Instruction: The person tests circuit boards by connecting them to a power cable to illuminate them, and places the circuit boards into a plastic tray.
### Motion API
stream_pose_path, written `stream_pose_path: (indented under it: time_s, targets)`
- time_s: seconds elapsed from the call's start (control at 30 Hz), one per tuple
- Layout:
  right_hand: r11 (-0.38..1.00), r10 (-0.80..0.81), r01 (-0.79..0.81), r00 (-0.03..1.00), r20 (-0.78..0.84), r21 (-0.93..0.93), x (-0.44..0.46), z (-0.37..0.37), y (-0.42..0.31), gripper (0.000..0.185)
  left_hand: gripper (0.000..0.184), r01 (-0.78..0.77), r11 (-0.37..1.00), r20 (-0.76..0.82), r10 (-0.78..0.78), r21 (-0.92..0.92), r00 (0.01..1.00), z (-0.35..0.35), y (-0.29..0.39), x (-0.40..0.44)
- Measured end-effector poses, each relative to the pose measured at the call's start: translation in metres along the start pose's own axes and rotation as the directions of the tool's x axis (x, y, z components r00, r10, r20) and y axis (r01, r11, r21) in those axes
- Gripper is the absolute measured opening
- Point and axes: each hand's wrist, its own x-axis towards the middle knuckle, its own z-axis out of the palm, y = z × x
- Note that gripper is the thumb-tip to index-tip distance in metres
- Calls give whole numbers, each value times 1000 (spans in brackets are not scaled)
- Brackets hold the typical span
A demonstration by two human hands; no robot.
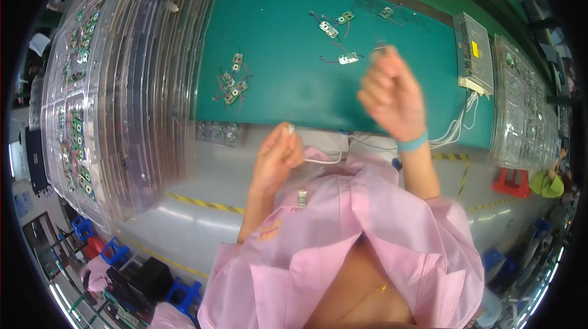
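Observation:
My left hand [279,153] is closed in a pinch near the front edge of the green mat [275,90], on the end of a white cable [323,161]. Over the right part of the mat, my right hand [392,87] has its fingers pressed together; a small dark blurred thing shows at the fingertips, too unclear to name. Just left of that hand lies a small circuit board [348,58] with thin wires. Farther back are more boards [329,29]. Another cluster of wired boards [231,87] rests on the mat's left part.
Tall stacked clear trays [141,84] holding boards stand at the left. A metal power supply [474,50] with white cables sits at the right, beside more trays [520,108]. A red stool [511,183] and a person in green [547,183] are beyond.

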Motion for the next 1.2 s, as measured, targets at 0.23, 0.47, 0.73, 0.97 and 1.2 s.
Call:
stream_pose_path:
  time_s: [0.23, 0.47, 0.73, 0.97, 1.2]
  targets:
    - [892, 423, -442, 891, -163, -99, 55, 0, 65, 32, 26, -244, 937, -337, 321, 250, 885, 7, 10, 18]
    - [485, 144, -118, 988, -54, -866, 27, 19, 41, 21, 28, -294, 899, -398, 411, 324, 820, -9, 13, 16]
    - [-589, -517, -183, 834, 193, -787, 14, -49, -7, 17, 29, -294, 888, -338, 414, 354, 845, 1, 21, 32]
    - [-811, -407, -138, 831, 379, -569, 17, -62, 4, 18, 30, -253, 914, -299, 350, 316, 888, 13, 9, 38]
    - [246, -454, -213, 837, -306, -946, -9, -53, -22, 21, 29, -157, 933, -246, 244, 325, 938, 28, -5, 48]
